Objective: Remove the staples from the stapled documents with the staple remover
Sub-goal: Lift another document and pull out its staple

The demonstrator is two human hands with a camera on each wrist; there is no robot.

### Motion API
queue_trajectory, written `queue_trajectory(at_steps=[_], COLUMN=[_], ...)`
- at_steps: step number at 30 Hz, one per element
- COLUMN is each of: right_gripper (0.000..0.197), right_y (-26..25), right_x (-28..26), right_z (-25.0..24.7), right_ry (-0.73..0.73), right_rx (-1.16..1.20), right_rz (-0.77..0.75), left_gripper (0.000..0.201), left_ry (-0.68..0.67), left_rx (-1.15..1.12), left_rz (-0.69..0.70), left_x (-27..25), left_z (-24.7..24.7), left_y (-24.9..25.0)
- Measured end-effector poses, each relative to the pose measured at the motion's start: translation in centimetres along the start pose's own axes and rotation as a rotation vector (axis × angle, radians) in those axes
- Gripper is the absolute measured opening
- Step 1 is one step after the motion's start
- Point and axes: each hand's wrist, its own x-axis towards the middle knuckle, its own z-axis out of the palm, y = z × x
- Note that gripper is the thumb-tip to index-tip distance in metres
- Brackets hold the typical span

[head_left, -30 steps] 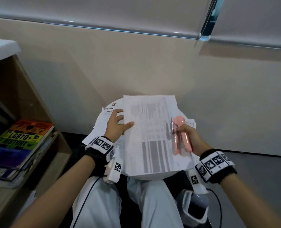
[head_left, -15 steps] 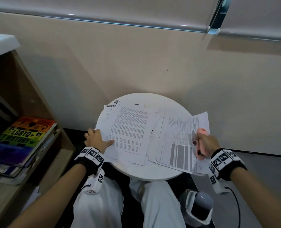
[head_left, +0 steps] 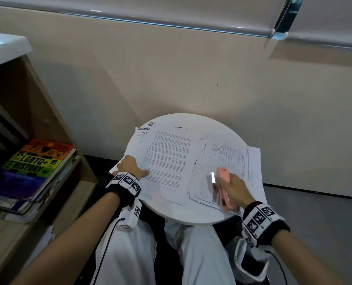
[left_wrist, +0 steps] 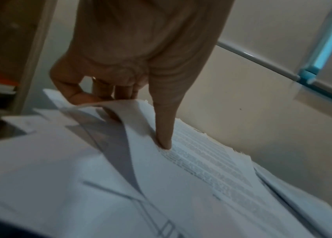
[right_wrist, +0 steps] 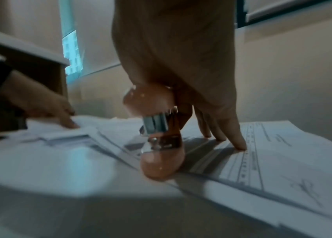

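A small round white tabletop (head_left: pixel 177 218) carries two loose heaps of printed papers. The left papers (head_left: pixel 169 161) lie toward the left side, their top sheet covered in dense lines of text. The right papers (head_left: pixel 232 161) lie just beside them, overlapping their edge and hanging past the right rim of the tabletop.

The left hand (head_left: pixel 129 166) grips the near left edge of the left papers: the thumb (left_wrist: pixel 164 128) presses down on the top sheet while the fingers (left_wrist: pixel 73 91) curl under the lifted edge, so the sheet bows up between them.

The right hand (head_left: pixel 233 190) holds the pink staple remover (head_left: pixel 224 188) against its palm, with the tool resting on the right papers. In the right wrist view the metal parts of the tool (right_wrist: pixel 156 127) show between its two pink halves, and the fingertips (right_wrist: pixel 240 141) reach down and touch the paper beside it. Whether any staple is caught in the tool cannot be told.

To the left stands a wooden shelf (head_left: pixel 72 177) with a rainbow-coloured book (head_left: pixel 37 163) lying on a stack. The person's white trousers (head_left: pixel 125 254) show below the tabletop.
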Motion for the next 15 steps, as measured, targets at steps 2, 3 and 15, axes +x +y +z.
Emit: queue_trajectory(at_steps=[2,3,15], right_gripper=[0.047,0.062,0.099], right_y=[0.5,0.9,1.1], right_x=[0.0,0.3,0.1], right_z=[1.1,1.4,2.2], right_ry=[0.014,0.018,-0.015], right_rx=[-0.097,-0.176,-0.309], right_rz=[0.01,0.022,0.068], left_gripper=[0.082,0.076,0.026], left_ry=[-0.015,-0.006,0.347], left_rx=[-0.108,-0.158,-0.374], left_rz=[0.031,0.061,0.561], left_x=[0.2,0.2,-0.8], left_z=[0.1,0.2,0.5], left_y=[-0.2,-0.3,-4.2])
